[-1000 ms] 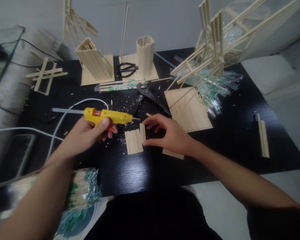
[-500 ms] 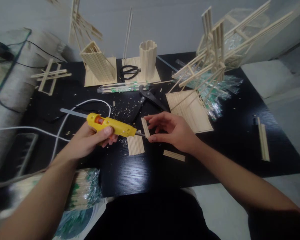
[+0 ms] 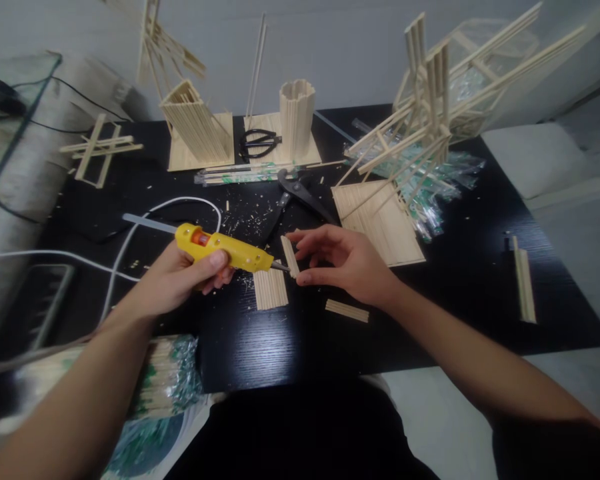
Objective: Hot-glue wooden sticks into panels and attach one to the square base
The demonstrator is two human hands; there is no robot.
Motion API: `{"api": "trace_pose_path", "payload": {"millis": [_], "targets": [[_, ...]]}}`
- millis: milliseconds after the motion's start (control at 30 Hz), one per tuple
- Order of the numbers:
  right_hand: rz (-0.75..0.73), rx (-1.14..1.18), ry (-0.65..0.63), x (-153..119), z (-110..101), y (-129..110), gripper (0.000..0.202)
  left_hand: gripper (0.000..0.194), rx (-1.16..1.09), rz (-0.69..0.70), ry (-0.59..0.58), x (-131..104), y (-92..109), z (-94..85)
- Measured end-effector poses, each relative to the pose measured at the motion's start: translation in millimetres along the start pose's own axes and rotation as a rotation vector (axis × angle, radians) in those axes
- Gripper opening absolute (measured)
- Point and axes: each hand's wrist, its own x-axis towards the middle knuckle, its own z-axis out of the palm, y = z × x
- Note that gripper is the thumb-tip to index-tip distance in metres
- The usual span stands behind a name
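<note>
My left hand (image 3: 193, 273) is wrapped round a yellow hot glue gun (image 3: 225, 249), a pale glue stick (image 3: 147, 222) poking from its rear. The gun's nozzle meets the lower end of a small strip of joined wooden sticks (image 3: 289, 256). Between thumb and fingertips, my right hand (image 3: 343, 261) grips that strip, which is held tilted above the table. Just below the nozzle lies a small flat panel of sticks (image 3: 271, 290). Another short strip of sticks (image 3: 347, 311) rests on the table below my right hand.
Pliers (image 3: 300, 193) and black-handled scissors (image 3: 260, 143) lie beyond my hands. Behind stand a slanted stick box (image 3: 195, 123), a round stick tower (image 3: 297, 120) and a tall stick frame (image 3: 435, 107). A white cord (image 3: 123, 247) loops at left; wood scraps litter the black table.
Almost nothing differs. The view has shifted very slightly, and the nozzle stays at the lower end of the held strip.
</note>
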Motion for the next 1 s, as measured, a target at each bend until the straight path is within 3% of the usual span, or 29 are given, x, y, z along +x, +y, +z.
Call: {"api": "trace_pose_path", "payload": {"millis": [367, 1000], "targets": [[0.017, -0.026, -0.018, -0.5, 0.7, -5.9, 0.040, 0.055, 0.010, -0.113, 0.085, 2.0, 7.3, 2.3], [0.001, 0.001, -0.036, -2.2, 0.6, -7.1, 0.037, 0.052, 0.052, -0.139, 0.164, 4.6, 1.3, -1.6]]}}
